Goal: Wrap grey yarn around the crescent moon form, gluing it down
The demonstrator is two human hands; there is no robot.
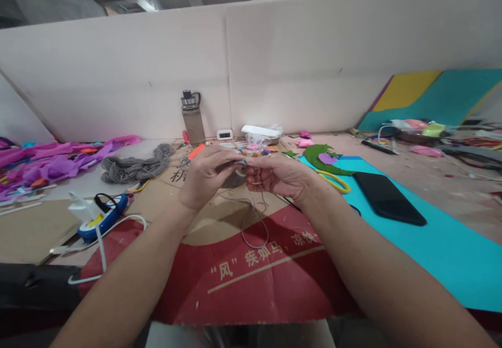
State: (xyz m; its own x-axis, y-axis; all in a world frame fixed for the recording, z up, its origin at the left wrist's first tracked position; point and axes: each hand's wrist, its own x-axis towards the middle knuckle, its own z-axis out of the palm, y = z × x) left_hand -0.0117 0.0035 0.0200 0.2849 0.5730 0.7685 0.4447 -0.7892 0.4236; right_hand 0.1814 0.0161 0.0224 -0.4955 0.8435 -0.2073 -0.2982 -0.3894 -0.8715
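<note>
My left hand [207, 173] and my right hand [276, 174] meet over the middle of the cardboard, fingertips pinched close together. Between them is a length of grey yarn [267, 233], which hangs from my right fingers in a loop onto the cardboard. Something small and bluish shows at the left fingertips, too small to name. Left of my hands lies a grey yarn skein [137, 165], with a strand trailing toward them. Small coloured balls [255, 154] show just behind my fingers.
The printed red and brown cardboard [251, 290] covers the front. A blue power strip [104, 217] with white cables lies left. On the right are a black phone [388, 199], yellow-handled scissors [335, 181], a turquoise sheet [451, 254] and green felt [321, 157]. A bottle [193, 120] stands behind.
</note>
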